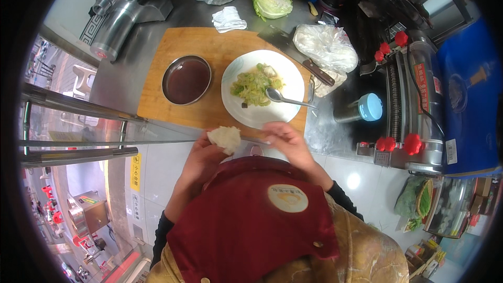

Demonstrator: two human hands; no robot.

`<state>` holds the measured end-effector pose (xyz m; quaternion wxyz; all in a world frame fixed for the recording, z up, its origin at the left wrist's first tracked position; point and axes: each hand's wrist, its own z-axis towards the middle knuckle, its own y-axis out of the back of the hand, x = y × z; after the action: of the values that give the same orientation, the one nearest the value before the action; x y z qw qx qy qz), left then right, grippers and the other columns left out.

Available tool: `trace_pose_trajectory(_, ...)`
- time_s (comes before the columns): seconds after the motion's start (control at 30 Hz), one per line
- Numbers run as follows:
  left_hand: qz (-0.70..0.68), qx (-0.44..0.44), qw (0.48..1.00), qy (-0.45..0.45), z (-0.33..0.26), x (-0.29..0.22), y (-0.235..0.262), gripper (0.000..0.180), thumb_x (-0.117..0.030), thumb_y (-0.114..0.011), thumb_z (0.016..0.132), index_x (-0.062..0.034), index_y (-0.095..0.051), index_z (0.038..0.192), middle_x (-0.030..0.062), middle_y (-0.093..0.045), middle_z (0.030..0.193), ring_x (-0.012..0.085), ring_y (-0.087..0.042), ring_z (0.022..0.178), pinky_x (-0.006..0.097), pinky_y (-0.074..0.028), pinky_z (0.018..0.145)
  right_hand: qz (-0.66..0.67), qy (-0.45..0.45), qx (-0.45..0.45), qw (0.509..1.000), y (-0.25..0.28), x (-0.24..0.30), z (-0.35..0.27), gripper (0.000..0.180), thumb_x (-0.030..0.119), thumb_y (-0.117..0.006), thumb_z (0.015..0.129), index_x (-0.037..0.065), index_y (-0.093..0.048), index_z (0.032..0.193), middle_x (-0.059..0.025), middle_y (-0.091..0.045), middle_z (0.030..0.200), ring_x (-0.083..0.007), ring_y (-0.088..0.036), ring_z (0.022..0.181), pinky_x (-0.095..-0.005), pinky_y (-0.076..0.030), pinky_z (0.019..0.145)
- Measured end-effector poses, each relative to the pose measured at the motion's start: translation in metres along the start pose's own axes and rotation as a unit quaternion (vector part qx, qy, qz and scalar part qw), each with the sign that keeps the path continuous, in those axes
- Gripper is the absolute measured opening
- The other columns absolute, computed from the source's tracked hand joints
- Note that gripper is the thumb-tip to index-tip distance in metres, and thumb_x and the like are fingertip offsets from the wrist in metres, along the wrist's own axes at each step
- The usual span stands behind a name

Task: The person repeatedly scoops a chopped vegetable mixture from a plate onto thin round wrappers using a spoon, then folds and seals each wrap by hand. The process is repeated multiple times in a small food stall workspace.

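My left hand (200,156) is closed around a pale, ragged-edged piece of food (225,139), perhaps bread or dough, just off the near edge of the wooden cutting board (157,86). My right hand (289,141) is below the plate, its thumb and fingers bent together. Whatever is between them, if anything, is too small to make out. The large white plate (291,68) on the board bears shredded green vegetable (251,88). A metal spoon (285,98) rests in the food, its handle extending over the right rim. Left of the plate stands a round metal dish (187,79) of dark red liquid.
Behind the board lie a cleaver with a wooden handle (318,72), a plastic bag of pale contents (327,47), a halved cabbage (271,2), and a white cloth (228,19). Rightward are a blue-lidded container (369,107) and a roller machine (419,99). Glass door handles (78,154) stand left.
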<state>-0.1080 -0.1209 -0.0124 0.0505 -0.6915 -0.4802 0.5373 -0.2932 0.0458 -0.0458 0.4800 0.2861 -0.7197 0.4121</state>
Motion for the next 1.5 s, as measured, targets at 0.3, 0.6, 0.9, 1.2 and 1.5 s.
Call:
trace_pose_trajectory(0.3, -0.015, -0.005, 1.000, 0.015, -0.002, -0.004, -0.001, 0.049, -0.003, -0.051, 0.084, -0.0079, -0.043, 0.132, 0.0112, -0.051, 0.132, 0.0251, -0.052, 0.117, 0.039, -0.043, 0.098, 0.305, -0.013, -0.258, 0.917, 0.099, -0.019, 0.033, 0.015, 0.012, -0.060, 0.094, 0.004, -0.058, 0.106, -0.0001, -0.056, 0.077, -0.0083, -0.052, 0.063, -0.0203, -0.043, 0.054)
trace_pose_trajectory(0.6, 0.007, 0.018, 1.000, 0.022, -0.002, -0.005, -0.004, 0.050, -0.002, -0.050, 0.084, -0.0065, -0.041, 0.133, 0.0111, -0.051, 0.133, 0.0256, -0.051, 0.119, 0.039, -0.041, 0.100, -0.112, 0.106, -0.242, 0.958, 0.072, -0.002, 0.058, 0.019, 0.018, -0.058, 0.097, 0.002, -0.066, 0.101, -0.0025, -0.062, 0.077, -0.0059, -0.054, 0.066, -0.0203, -0.043, 0.058)
trace_pose_trajectory(0.9, 0.015, 0.022, 0.999, 0.023, -0.005, -0.007, 0.000, 0.051, -0.006, -0.055, 0.085, -0.0062, -0.041, 0.133, 0.0108, -0.051, 0.130, 0.0248, -0.051, 0.119, 0.040, -0.040, 0.101, -0.434, 0.261, -0.233, 0.830, 0.081, 0.049, 0.090, 0.022, 0.015, -0.054, 0.097, -0.001, -0.066, 0.107, -0.0123, -0.066, 0.086, -0.0170, -0.063, 0.079, -0.0288, -0.049, 0.073)
trace_pose_trajectory(1.2, 0.018, 0.028, 0.999, 0.022, -0.008, -0.011, 0.000, 0.051, -0.005, -0.055, 0.084, -0.0068, -0.041, 0.133, 0.0105, -0.052, 0.129, 0.0241, -0.052, 0.116, 0.039, -0.041, 0.100, -0.200, 0.111, -0.222, 0.948, 0.100, 0.030, 0.124, 0.023, 0.018, -0.052, 0.099, 0.003, -0.069, 0.102, -0.0011, -0.064, 0.078, -0.0062, -0.052, 0.065, -0.0219, -0.042, 0.060)
trace_pose_trajectory(1.5, 0.024, 0.032, 0.999, 0.026, -0.008, -0.010, 0.002, 0.051, -0.004, -0.055, 0.085, -0.0061, -0.040, 0.133, 0.0104, -0.053, 0.128, 0.0240, -0.054, 0.115, 0.038, -0.042, 0.100, -0.021, 0.142, -0.263, 0.954, 0.111, 0.019, 0.130, 0.023, 0.018, -0.050, 0.099, 0.001, -0.066, 0.098, -0.0007, -0.063, 0.075, -0.0055, -0.051, 0.063, -0.0200, -0.041, 0.057)
